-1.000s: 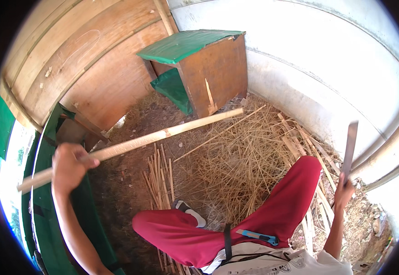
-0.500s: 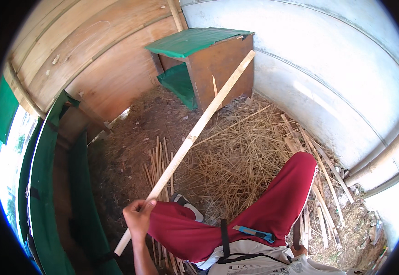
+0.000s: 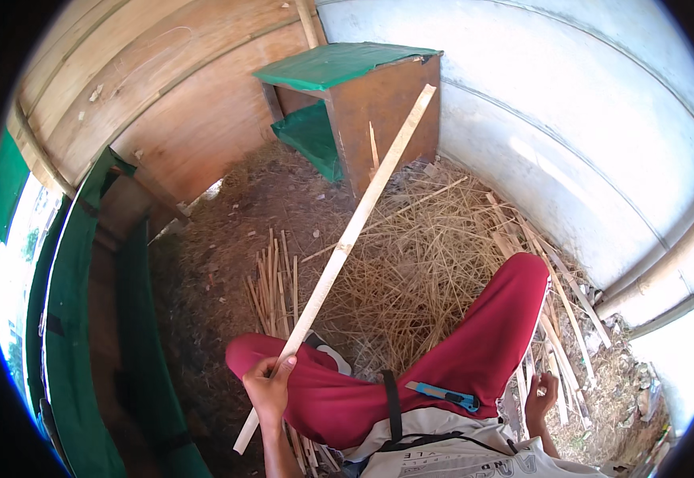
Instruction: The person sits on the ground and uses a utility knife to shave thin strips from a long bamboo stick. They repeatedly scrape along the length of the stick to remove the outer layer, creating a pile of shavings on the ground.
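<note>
A long, pale bamboo strip (image 3: 355, 227) slants up and away from my left side. My left hand (image 3: 269, 390) is closed around it close to its lower end, above my left thigh. The strip's far end overlaps the box's side in the view. Beside my right thigh is my right hand (image 3: 541, 400), its fingers loosely bent and apart, with nothing visible in them. A blue utility knife (image 3: 445, 396) lies across my lap on the red trousers (image 3: 482, 334), its blade pointing left.
Thin split sticks (image 3: 271, 275) lie in a bundle beyond my left knee. Straw-like shavings (image 3: 406, 271) cover the ground ahead. More strips (image 3: 558, 334) lie at right along the white wall (image 3: 570, 127). A brown box with a green cover (image 3: 347, 68) stands ahead; a green-lined bench (image 3: 136, 319) runs at left.
My left hand has shifted right and slightly down, bringing the bamboo strip's lower end along. My right hand has risen into clear sight beside my thigh. The utility knife still lies on my lap.
</note>
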Motion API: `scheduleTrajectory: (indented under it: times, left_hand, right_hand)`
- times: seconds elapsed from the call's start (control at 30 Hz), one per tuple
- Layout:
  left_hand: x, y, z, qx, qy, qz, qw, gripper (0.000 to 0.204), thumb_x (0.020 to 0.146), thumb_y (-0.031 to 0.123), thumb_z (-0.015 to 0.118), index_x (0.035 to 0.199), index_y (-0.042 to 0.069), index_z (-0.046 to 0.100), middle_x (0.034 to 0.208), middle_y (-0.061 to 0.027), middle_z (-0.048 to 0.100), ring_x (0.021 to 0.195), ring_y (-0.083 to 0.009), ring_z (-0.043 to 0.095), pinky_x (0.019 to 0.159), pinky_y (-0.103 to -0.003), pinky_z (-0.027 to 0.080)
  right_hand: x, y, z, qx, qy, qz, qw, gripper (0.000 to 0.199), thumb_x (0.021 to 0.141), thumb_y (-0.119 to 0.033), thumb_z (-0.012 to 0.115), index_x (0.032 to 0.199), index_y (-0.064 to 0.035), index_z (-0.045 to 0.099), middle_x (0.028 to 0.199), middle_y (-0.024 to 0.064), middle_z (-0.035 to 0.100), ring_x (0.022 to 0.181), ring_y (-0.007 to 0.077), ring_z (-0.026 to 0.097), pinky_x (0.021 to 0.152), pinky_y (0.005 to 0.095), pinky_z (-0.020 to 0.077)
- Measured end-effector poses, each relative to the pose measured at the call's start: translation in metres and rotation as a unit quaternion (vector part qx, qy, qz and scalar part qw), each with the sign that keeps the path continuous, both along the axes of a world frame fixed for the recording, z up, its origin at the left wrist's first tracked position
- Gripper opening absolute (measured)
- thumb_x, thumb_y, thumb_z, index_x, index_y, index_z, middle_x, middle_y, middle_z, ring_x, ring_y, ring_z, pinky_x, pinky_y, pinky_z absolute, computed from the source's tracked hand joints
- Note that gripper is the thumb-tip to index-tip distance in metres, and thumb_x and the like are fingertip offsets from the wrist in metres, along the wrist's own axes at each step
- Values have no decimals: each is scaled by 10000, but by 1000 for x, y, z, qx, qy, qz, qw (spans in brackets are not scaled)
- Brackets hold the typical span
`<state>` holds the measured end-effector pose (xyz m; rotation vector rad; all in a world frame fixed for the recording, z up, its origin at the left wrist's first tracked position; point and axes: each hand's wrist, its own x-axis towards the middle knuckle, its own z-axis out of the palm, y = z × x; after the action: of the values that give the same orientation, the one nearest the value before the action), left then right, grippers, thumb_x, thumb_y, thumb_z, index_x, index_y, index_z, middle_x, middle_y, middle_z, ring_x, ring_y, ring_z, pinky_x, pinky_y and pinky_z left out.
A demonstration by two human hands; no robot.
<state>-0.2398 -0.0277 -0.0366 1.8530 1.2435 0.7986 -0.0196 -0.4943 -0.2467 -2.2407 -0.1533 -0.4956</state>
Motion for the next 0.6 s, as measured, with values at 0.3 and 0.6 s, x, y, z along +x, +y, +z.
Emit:
scheduleTrajectory:
  times: [0.3,0.6]
  left_hand:
    - [-3,-7,-16,-44,-24,7,999,159,801,81,804,837,-51,723,614,42,570,581,-32,446,515,-221,353]
    - [-12,-11,-18,-76,-51,20,996,157,801,80,805,837,-50,724,609,35,573,573,-32,460,516,-211,357]
  right_hand:
    - [-18,158,141,-206,-19,540,816,332,775,-273,768,1028,-74,686,906,72,677,871,261,649,742,365,531]
    - [0,179,149,-249,184,518,798,323,783,-286,750,988,-51,663,895,143,658,893,342,630,795,441,515]
